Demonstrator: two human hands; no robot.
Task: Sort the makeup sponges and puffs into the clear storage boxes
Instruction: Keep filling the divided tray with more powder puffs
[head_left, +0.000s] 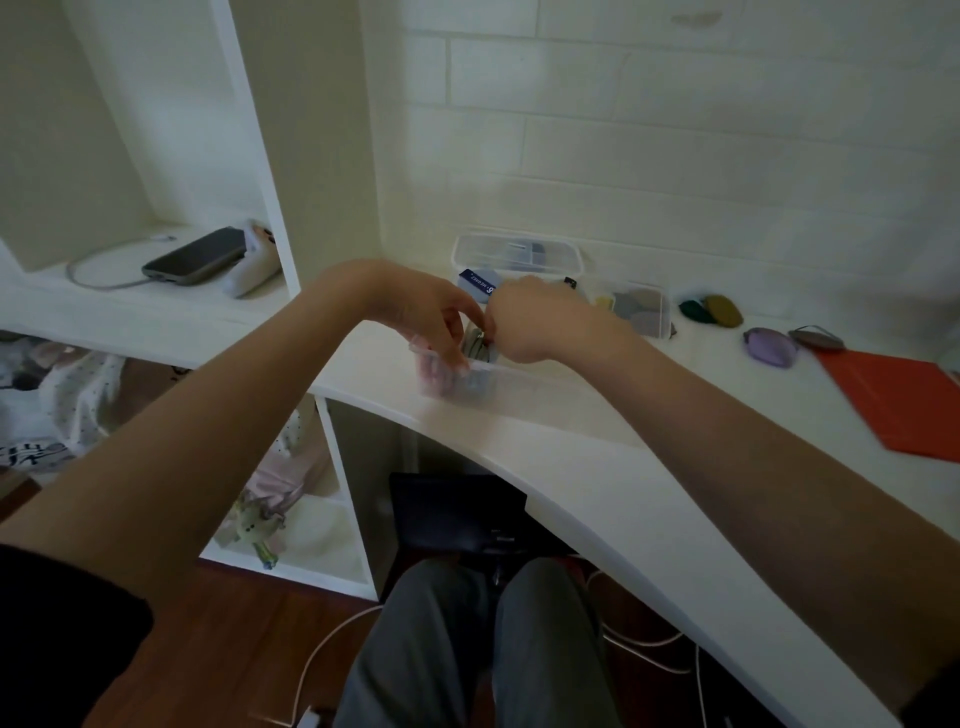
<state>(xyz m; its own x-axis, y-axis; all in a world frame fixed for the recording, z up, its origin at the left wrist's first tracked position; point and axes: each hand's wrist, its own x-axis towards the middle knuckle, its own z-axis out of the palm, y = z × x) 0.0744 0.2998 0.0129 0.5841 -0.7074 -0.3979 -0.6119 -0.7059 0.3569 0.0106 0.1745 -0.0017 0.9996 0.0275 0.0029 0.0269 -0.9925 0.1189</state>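
A clear storage box (524, 387) stands on the white desk near its left end. My left hand (431, 322) reaches into the box's left end, fingers curled down among grey puffs (478, 345). My right hand (540, 327) is beside it over the box, fingers curled at the same puffs. What each finger holds is hidden. Behind them a second clear box (647, 312) holds grey and yellow puffs, and a lidded clear box (517, 254) stands by the wall. Loose on the desk lie a dark green puff (693, 310), an olive puff (724, 310), a lilac puff (769, 347) and a grey-brown puff (815, 338).
A red-orange folder (898, 400) lies at the desk's right. A blue-labelled packet (480, 283) sits behind my hands. A phone (197, 257) on a cable rests on the left shelf. My knees and cables are under the desk's curved front edge (597, 499).
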